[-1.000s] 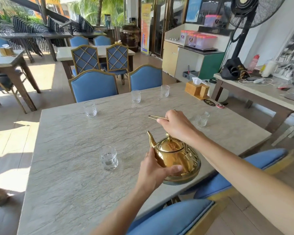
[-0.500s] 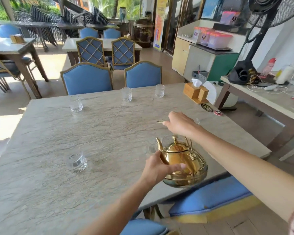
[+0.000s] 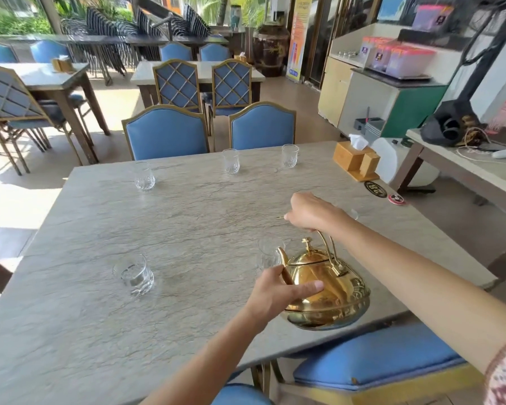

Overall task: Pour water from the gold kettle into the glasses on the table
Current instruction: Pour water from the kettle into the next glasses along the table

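Over the near edge of the table [image 3: 70, 331], toward its right-hand corner, the gold kettle [image 3: 324, 290] is being held clear of the top, its base hanging past the rim above a blue chair seat [image 3: 377, 366]. The right hand [image 3: 311, 213] is closing around the top of the kettle's tall hoop handle, fingers curled tight on it. The left hand [image 3: 278, 293] is pressing against the kettle's body on the spout side, thumb lying across the shoulder and fingers wrapping underneath. The spout is pointing away from the person, toward an empty glass [image 3: 268, 254] that is standing just beyond it; whether spout and glass are touching cannot be told. No stream is showing.

Toward the near left part of the table, a short glass with water [image 3: 134, 273] is sitting well apart from the kettle. Along the far edge three more glasses are standing in a row: one at the left [image 3: 144, 176], one in the middle [image 3: 231, 161] and one further right [image 3: 290, 156]. Another glass rim [image 3: 353, 213] is peeking out behind the right wrist, mostly hidden.

At the far right corner a wooden tissue box [image 3: 354, 160] is resting, with two round coasters [image 3: 376, 189] lying along the right edge nearer the person. Two blue chairs [image 3: 167, 134] are standing against the far edge.
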